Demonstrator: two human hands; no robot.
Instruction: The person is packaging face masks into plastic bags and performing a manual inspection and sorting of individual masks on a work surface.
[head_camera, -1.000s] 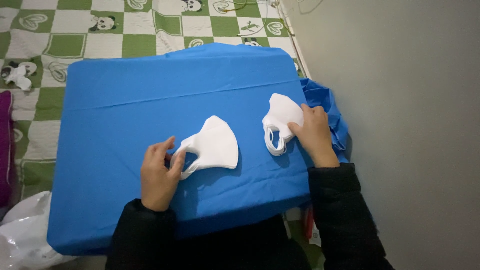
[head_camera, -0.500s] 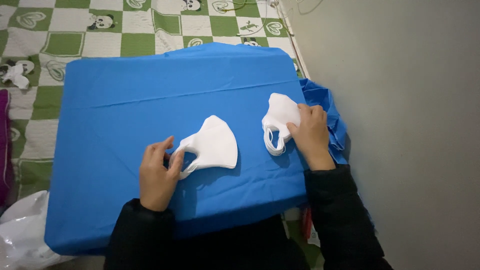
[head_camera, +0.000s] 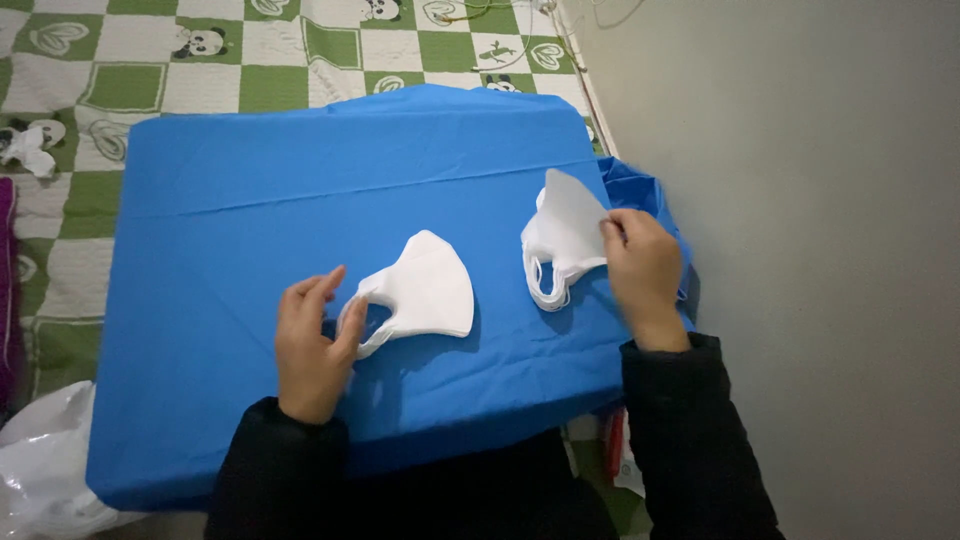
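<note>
- The left hand (head_camera: 312, 345) rests on the blue cloth (head_camera: 250, 230) that covers the table, fingers (head_camera: 325, 290) loosely apart, thumb hooked at the ear loop of a white mask (head_camera: 425, 295).
- That mask lies flat near the middle of the cloth, loops toward the left hand, its rounded edge toward the right.
- The right hand (head_camera: 640, 270) has its fingers pinched together on the top mask (head_camera: 572, 215) of a small white stack (head_camera: 550, 275) near the cloth's right edge; the held mask's free corner tilts up off the stack.
- The stack's ear loops hang toward the person, touching the cloth.
- Both sleeves are dark.
- Behind the table is a green and white checked mat (head_camera: 150, 70) with animal pictures.
- A grey wall (head_camera: 800, 200) runs along the right side.
- A white plastic bag (head_camera: 40, 470) lies at the lower left, just beside the table's corner.
</note>
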